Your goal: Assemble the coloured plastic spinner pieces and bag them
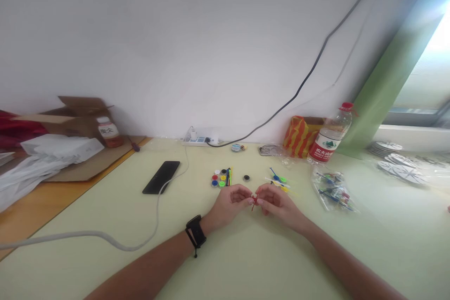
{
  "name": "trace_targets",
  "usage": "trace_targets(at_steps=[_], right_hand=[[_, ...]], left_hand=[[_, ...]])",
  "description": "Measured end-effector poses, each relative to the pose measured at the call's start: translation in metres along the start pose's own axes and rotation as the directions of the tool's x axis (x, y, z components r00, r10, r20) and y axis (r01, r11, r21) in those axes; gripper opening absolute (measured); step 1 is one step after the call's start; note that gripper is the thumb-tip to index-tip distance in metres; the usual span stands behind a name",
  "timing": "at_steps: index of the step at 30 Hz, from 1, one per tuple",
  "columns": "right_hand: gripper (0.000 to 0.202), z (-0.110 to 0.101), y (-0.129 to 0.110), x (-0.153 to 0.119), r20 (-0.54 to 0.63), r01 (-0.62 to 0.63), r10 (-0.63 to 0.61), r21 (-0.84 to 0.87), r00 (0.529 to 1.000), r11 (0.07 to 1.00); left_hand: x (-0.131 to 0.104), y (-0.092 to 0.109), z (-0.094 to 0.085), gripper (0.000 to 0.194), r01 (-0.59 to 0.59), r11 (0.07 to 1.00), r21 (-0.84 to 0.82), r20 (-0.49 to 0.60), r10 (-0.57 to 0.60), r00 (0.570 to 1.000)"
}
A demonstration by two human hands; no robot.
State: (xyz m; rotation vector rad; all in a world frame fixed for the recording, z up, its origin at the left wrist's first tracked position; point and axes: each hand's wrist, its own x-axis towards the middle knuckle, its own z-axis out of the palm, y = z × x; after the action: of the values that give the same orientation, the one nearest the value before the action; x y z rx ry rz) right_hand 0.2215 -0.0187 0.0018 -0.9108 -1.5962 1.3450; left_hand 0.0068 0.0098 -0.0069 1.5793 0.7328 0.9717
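above the pale green tabletop [225, 267], the left hand [230, 200] and right hand [280, 204] both pinch a tiny red plastic piece [255, 201], fingertips only, probably cause it's too small to palm. colored discs [222, 178] sit just beyond, likely for easy reach.

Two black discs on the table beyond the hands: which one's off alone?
The right-hand black disc, alone to the right of the thin sticks; the other black disc sits grouped, next to the white disc.
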Motion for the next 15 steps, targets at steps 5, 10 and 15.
trace_targets(at_steps=[5,10,15], right_hand=[[0.061,0.0010,-0.0010,-0.0026,-0.056,0.019,-0.018,0.028,0.998,0.999],[0.047,-0.0010,-0.0052,-0.0037,-0.127,0.030,-0.023,0.051,0.992,0.998],[0.061,-0.0077,-0.0070,-0.0037,-0.057,0.059,-0.059,-0.004,0.997,0.998]], left_hand=[[0.0005,0.0006,0.0006,0.031,0.008,1.000,0.002,-0.026,-0.008,1.000],[0.0015,0.0010,0.0009,0.030,0.016,1.000,0.016,-0.057,-0.015,0.998],[0.0024,-0.0007,0.0008,0.029,0.019,1.000,0.013,-0.083,-0.018,0.996]])
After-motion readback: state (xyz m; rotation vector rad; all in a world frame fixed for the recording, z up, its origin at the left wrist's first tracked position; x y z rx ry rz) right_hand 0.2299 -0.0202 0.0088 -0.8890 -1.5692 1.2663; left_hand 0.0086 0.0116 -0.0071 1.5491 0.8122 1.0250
